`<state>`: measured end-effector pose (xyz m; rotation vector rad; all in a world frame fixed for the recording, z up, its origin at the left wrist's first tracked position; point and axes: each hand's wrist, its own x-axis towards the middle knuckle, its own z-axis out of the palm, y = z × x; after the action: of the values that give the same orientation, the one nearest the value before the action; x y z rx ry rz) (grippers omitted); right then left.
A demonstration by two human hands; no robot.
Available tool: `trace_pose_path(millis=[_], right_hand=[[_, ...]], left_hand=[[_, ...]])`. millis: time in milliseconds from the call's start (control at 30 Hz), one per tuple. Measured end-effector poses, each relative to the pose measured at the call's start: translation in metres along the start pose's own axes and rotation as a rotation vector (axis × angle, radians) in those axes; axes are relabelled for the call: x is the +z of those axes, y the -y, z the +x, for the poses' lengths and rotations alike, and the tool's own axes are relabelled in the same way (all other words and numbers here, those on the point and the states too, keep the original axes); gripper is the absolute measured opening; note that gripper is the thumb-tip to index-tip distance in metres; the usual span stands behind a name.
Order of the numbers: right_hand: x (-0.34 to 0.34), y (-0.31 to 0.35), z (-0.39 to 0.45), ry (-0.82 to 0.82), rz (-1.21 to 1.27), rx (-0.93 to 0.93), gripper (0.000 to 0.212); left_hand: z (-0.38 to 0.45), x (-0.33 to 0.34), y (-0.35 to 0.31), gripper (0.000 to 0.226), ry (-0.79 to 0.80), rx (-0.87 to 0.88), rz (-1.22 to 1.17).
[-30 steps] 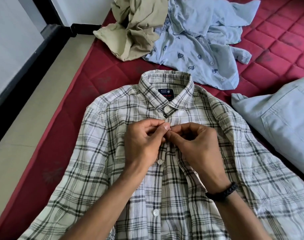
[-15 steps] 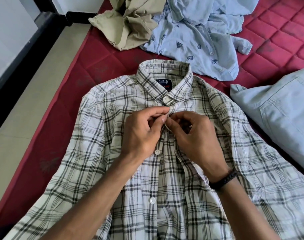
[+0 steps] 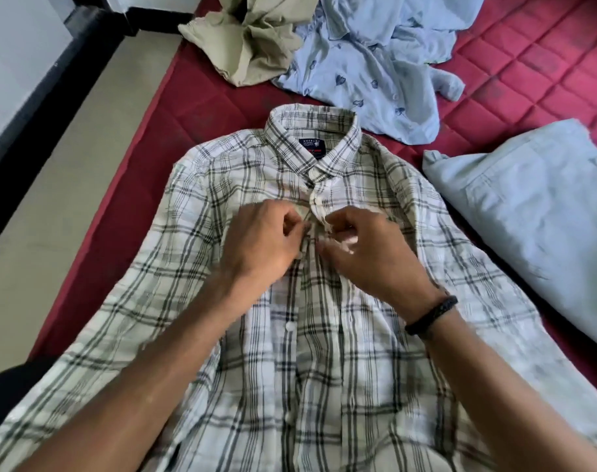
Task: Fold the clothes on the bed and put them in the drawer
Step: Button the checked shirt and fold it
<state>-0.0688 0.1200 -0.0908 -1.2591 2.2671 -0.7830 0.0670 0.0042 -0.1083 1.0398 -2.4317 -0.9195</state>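
1. Lower frame: the plaid shirt [image 3: 324, 369], white with dark checks, lies front-up across the red quilted bed [image 3: 545, 73], its hem running off the bottom edge. Two white buttons show on its placket below the hands.

2. Centre: both forearms reach up from the bottom edge. The left hand [image 3: 259, 243] has its fingers curled, pinching the left edge of the placket just below the collar. The right hand [image 3: 368, 253], fingers likewise bent, pinches the facing edge. The fingertips of the two hands sit close together with a strip of cloth between them; motion blur hides the exact grip. A dark braided band [image 3: 431, 315] circles the right wrist.

3. Just above the hands: one white button sits fastened at the base of the collar [image 3: 310, 124]. Inside the collar a dark blue label [image 3: 313, 148] carries small pale lettering and a red line, too blurred to read.

4. Right edge, mid-frame: a pale blue garment [image 3: 528, 212] lies folded, just beside the plaid shirt's shoulder.

5. Upper centre: a light blue printed shirt [image 3: 375, 63] lies crumpled and open, dotted with small dark motifs.

6. Top centre-left: a khaki garment [image 3: 249, 39] lies bunched, touching the printed shirt.

7. Left side: beige floor [image 3: 52, 233] runs beside the bed, edged by a black skirting [image 3: 28, 107] and a white wall [image 3: 11, 56].
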Motion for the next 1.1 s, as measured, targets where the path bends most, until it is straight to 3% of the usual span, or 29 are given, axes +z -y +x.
trace_pose_path(millis=[67, 133, 267, 367, 500, 667, 800, 1100], right_hand=[[0.001, 0.000, -0.023, -0.016, -0.222, -0.087, 0.038], [0.008, -0.004, -0.039, -0.060, -0.251, -0.091, 0.030], [0.027, -0.015, -0.043, -0.213, -0.117, -0.032, 0.014], [0.027, -0.010, -0.034, -0.260, 0.113, 0.098, 0.016], [0.007, -0.011, -0.017, -0.058, 0.433, 0.259, 0.010], [0.005, -0.023, -0.018, 0.166, 0.624, 0.343, 0.015], [0.003, -0.020, -0.023, 0.160, 0.684, 0.338, 0.014], [0.006, -0.010, -0.025, 0.116, 0.753, 0.265, 0.010]], left_hand=[[-0.022, 0.005, 0.001, 0.019, 0.044, 0.030, 0.081], [-0.039, 0.012, 0.001, 0.032, 0.015, 0.060, 0.175], [-0.039, 0.015, 0.005, 0.027, -0.042, 0.050, 0.162], [-0.033, 0.012, 0.005, 0.015, -0.053, -0.017, 0.061], [-0.025, 0.010, -0.003, 0.013, -0.060, -0.185, -0.172], [-0.033, 0.011, -0.007, 0.013, -0.048, -0.256, -0.452], [-0.039, 0.016, -0.010, 0.016, -0.077, -0.311, -0.606], [-0.043, 0.021, -0.015, 0.015, -0.106, -0.296, -0.649]])
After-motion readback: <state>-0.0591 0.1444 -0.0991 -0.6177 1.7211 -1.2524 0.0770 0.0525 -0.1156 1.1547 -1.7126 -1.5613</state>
